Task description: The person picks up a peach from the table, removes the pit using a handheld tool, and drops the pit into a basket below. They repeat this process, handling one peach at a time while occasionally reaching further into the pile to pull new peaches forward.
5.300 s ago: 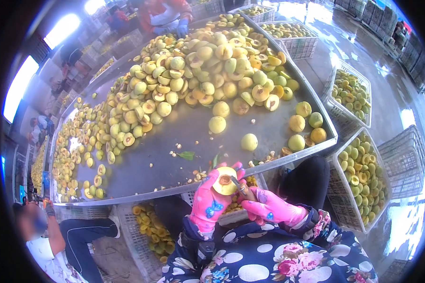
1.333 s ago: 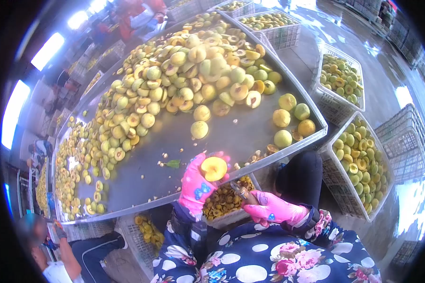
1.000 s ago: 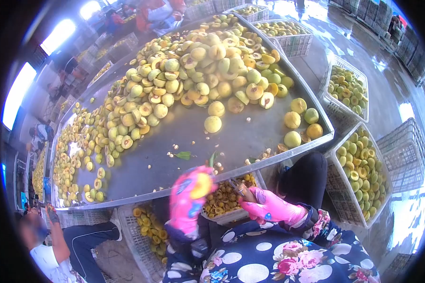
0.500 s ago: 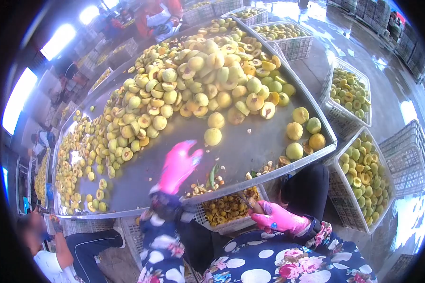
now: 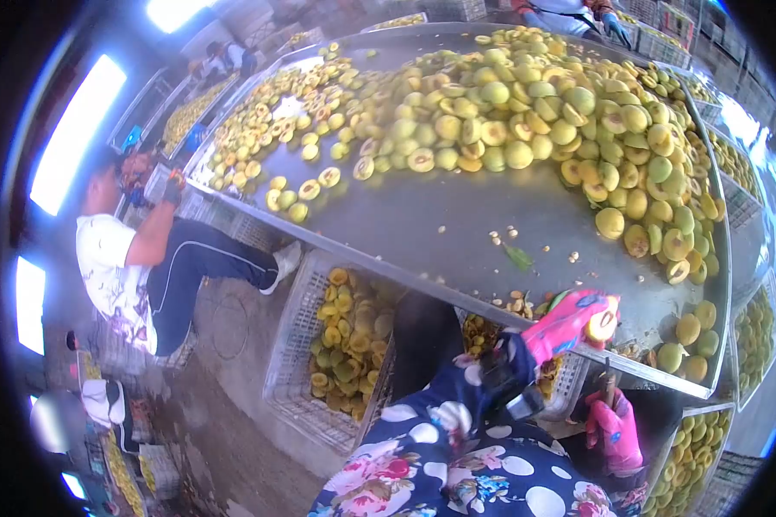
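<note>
My left hand (image 5: pixel 569 320), in a pink glove, is closed on a cut yellow-green fruit half (image 5: pixel 603 326), peach- or apricot-like, its cut face showing. It is over the near edge of the metal table (image 5: pixel 457 215). Lower right, my right hand (image 5: pixel 616 429), also gloved in pink, grips a short knife-like tool (image 5: pixel 610 383) pointing up toward the table rim; its blade is hard to make out. Beyond my left hand, a large heap of halved fruit (image 5: pixel 517 112) spreads across the table. Small pale pits or kernels (image 5: pixel 513 303) and a green leaf (image 5: pixel 517 256) lie nearer me.
Below the table rim, a crate (image 5: pixel 569 379) holds dark scraps. A crate (image 5: pixel 297 345) of fruit halves stands to its left, and another filled crate (image 5: pixel 690 457) at lower right. A seated person (image 5: pixel 138 258) is at left; a gloved person (image 5: pixel 578 17) stands across the table.
My view has swung left. My left hand, open over the table before, now holds a fruit half near the rim by my right hand. The right hand still grips its tool.
</note>
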### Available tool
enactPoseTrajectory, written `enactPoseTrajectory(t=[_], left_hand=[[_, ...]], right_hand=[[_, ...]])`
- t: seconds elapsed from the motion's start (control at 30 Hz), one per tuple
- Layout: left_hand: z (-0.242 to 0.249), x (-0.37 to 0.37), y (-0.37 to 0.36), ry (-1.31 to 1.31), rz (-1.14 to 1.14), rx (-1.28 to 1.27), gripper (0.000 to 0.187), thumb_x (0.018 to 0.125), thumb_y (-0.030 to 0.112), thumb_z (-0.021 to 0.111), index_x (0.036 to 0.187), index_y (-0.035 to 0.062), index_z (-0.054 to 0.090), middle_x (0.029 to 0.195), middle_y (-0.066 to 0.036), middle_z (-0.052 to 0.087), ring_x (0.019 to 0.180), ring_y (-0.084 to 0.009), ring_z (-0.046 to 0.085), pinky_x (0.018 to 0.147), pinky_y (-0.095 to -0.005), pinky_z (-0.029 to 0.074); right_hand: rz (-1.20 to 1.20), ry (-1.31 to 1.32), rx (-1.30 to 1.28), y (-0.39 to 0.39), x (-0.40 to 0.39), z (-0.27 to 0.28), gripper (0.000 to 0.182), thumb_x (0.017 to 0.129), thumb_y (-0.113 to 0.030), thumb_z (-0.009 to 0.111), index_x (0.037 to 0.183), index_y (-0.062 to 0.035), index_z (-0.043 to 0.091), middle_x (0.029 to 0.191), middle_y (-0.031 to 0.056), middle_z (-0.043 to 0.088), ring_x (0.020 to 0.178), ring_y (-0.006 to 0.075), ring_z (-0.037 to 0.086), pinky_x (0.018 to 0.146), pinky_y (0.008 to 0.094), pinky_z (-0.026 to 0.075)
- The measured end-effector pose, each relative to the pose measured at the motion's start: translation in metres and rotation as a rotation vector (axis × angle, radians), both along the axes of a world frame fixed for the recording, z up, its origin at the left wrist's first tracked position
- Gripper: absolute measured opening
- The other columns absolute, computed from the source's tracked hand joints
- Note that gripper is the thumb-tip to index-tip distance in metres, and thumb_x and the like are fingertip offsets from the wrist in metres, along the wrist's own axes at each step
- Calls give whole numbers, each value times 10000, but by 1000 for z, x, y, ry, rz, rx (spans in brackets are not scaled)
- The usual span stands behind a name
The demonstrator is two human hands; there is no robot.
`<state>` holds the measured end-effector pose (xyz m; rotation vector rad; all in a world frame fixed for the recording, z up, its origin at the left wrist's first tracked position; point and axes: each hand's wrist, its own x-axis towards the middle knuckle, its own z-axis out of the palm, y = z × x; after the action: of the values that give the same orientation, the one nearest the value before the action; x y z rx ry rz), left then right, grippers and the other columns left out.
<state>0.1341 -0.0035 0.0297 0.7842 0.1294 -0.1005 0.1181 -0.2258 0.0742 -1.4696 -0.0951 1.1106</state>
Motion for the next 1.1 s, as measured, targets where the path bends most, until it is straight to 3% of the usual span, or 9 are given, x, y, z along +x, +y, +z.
enactPoseTrajectory(t=[0.13, 0.2, 0.37, 0.6, 0.77, 0.8, 1.1], left_hand=[[17, -66, 20, 44, -110, -443, 517, 938, 338, 424, 1348, 30, 361, 1230, -149, 513, 995, -235, 585, 731, -337, 536], [15, -83, 29, -5, -59, -507, 538, 938, 342, 419, 1360, 21, 327, 1238, -181, 491, 1027, -286, 566, 782, -365, 523], [49, -114, 37, -6, 51, -288, 566, 953, 380, 378, 1377, 15, 296, 1248, -215, 473, 1009, -336, 569, 793, -355, 526], [47, -113, 25, 61, 33, -361, 526, 953, 385, 407, 1293, -17, 407, 1191, -183, 521, 1013, -247, 556, 824, -357, 495], [53, -111, 11, 86, 86, -323, 470, 961, 316, 388, 1284, -25, 414, 1189, -189, 524, 1049, -248, 541, 910, -378, 445], [55, -110, 10, 89, 97, -312, 460, 962, 301, 384, 1285, -25, 414, 1192, -191, 523, 1057, -250, 538, 927, -382, 434], [54, -109, 1, 101, 160, -272, 442, 970, 296, 367, 1290, -4, 417, 1211, -187, 517, 1067, -260, 538, 944, -378, 427]], right_hand=[[28, -72, -35, 21, -5, 23, 249, 846, -155, 552, 1016, 14, 485, 553, 45, 502, 379, 123, 443, 365, 239, 365], [65, -12, -30, 30, -11, 34, 275, 867, -162, 557, 1047, 30, 477, 585, 43, 514, 425, 112, 468, 401, 232, 380], [208, 9, 5, 38, -21, 37, 326, 901, -209, 548, 1125, 16, 474, 652, 7, 545, 500, 69, 503, 458, 202, 401], [265, -17, 6, 39, -26, 52, 320, 905, -246, 548, 1123, -24, 475, 689, 2, 533, 509, 56, 489, 465, 194, 395], [292, -42, 21, 39, -28, 48, 317, 914, -275, 532, 1115, -39, 465, 696, -2, 532, 516, 46, 488, 463, 196, 400], [272, -6, 14, 41, -29, 51, 296, 916, -228, 529, 1129, -30, 471, 705, 2, 536, 533, 48, 485, 480, 180, 396], [257, -39, 23, 46, -32, 51, 278, 922, -258, 510, 1094, -43, 469, 694, -3, 541, 523, 51, 504, 477, 187, 410]])
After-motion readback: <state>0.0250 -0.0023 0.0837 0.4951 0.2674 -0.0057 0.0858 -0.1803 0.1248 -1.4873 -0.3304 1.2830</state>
